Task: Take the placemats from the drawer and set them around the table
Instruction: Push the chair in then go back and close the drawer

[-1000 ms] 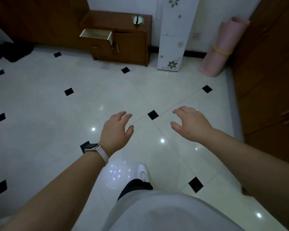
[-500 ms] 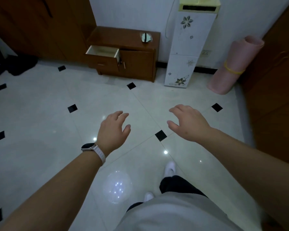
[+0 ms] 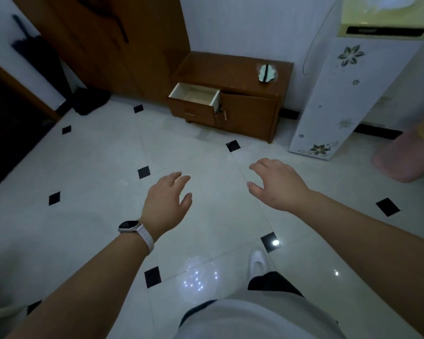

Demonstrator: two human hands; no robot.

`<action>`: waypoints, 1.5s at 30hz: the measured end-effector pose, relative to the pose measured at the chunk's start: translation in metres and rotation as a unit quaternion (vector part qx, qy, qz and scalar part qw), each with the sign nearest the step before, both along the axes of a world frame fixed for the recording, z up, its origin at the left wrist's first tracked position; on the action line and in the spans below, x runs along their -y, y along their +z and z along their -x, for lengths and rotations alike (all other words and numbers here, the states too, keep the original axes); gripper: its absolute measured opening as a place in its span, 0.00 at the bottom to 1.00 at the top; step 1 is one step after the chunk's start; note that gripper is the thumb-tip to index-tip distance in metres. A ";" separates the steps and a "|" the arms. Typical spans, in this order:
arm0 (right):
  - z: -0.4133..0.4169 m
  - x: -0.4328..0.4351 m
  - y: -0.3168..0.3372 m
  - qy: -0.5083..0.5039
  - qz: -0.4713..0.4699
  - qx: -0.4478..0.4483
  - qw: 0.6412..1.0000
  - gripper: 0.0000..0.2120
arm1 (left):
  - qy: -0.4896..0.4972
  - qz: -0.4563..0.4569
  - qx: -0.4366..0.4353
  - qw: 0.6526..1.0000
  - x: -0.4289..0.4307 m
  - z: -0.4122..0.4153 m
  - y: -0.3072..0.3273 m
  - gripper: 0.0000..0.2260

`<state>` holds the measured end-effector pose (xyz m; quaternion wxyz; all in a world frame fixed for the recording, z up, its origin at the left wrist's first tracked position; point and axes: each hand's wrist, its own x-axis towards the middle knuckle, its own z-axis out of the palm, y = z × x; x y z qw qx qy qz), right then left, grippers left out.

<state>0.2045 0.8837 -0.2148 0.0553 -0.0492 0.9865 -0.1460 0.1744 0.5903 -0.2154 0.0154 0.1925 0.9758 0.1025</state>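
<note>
Placemats are not visible anywhere yet; if they are in the open drawer (image 3: pixel 195 94), its inside shows only pale walls from this angle, and I cannot tell what lies at the bottom. No bench to set them on is in view either.

Nearest to the viewer, a white shoe (image 3: pixel 256 260) steps forward on the tiled floor (image 3: pixel 88 182). Above it, both hands hang empty in the air, well short of the drawer. The left hand (image 3: pixel 165 203), with a watch (image 3: pixel 130 226) on its wrist, has its fingers loosely spread. The right hand (image 3: pixel 278 185) is likewise apart, fingers curled a little, holding nothing.

Over the last second the cabinet (image 3: pixel 240 94) with the drawer has grown larger and slid lower in the view, so the person has walked closer to it. The hands have kept the same raised, ready pose the whole way.

For the task this means the approach is under way and the pickup has not begun. A few more steps seem needed before either hand can reach into the drawer.

Right of the cabinet stands a white flowered unit (image 3: pixel 348 89), and beyond that a pink rolled mat (image 3: pixel 411 157) at the frame edge.
</note>
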 end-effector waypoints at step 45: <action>0.603 0.151 -0.064 0.048 -0.024 0.078 0.995 0.25 | 0.047 0.020 0.092 0.994 0.123 0.603 -0.095 0.23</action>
